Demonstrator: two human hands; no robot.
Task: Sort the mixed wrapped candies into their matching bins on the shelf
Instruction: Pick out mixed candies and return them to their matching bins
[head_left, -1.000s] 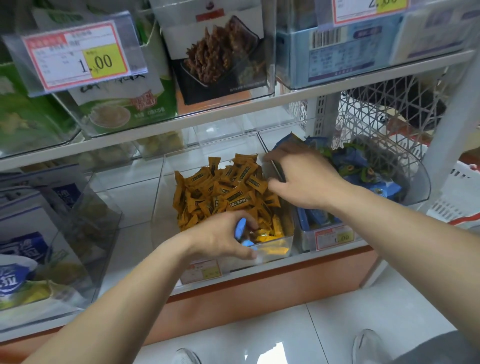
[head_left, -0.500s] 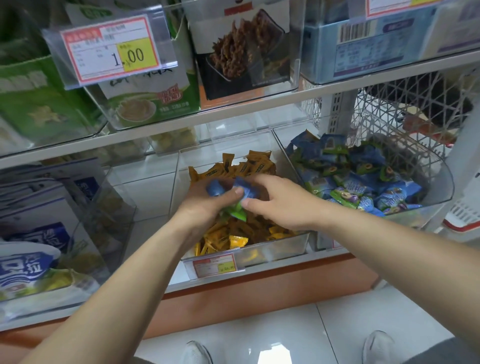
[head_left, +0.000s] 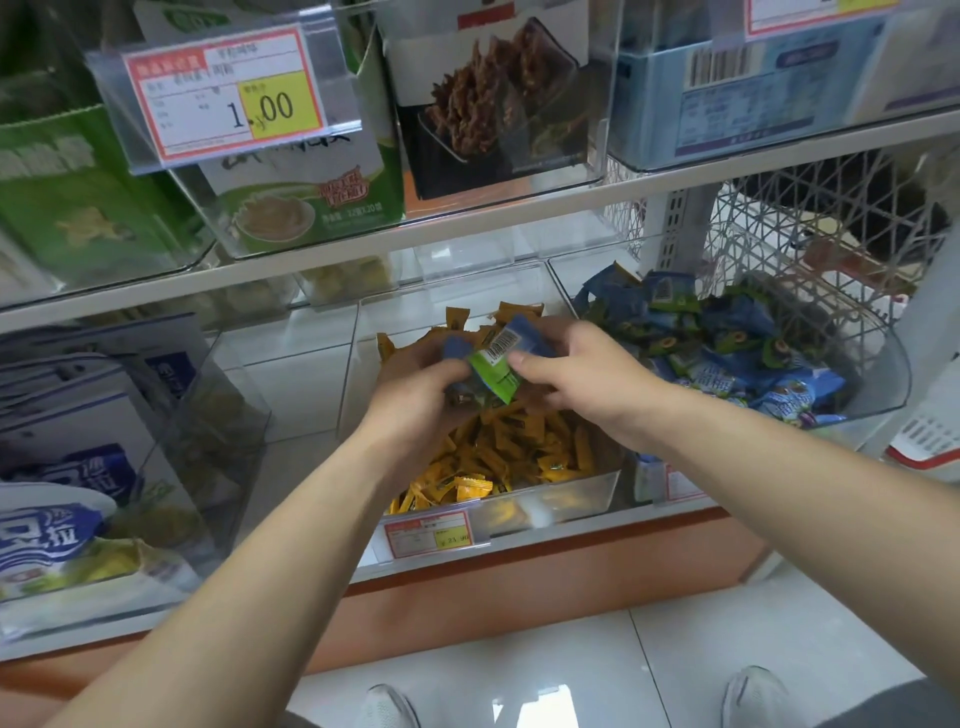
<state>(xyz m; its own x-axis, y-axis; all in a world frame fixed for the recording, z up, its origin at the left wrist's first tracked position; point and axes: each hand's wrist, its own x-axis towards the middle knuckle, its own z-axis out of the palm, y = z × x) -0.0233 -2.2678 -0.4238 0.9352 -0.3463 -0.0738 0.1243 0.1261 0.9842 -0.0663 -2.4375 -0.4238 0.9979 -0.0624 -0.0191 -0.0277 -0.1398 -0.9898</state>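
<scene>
**Left hand (head_left: 415, 400) and right hand (head_left: 587, 374) both grip blue-and-green candies (head_left: 493, 361) over the orange bin (head_left: 571, 499)**

At the far left of the lower shelf, a clear bin (head_left: 228, 415) holds blue-and-white bags (head_left: 57, 525). On the shelf above, a price tag (head_left: 228, 93) reading 1.00 hangs in front of a green box (head_left: 311, 176).

The left hand reaches in over the orange bin. Its fingers are curled round a small clutch of the blue-and-green candies, with the thumb pressed on top. The candies are held up above the heap of orange candies (head_left: 498, 452), toward the back half of that bin. The topmost wrapper shows a barcode (its green end points toward the camera). The right hand meets them from the right, thumb and forefinger closed on that same wrapper. A small price label (head_left: 428, 532) is clipped to the shelf edge at the orange bin's front.

Just beside it on the right stands the blue bin (head_left: 891, 374), piled with blue wrapped candies (head_left: 727, 353). A white lattice panel (head_left: 810, 244) rises behind it.
</scene>
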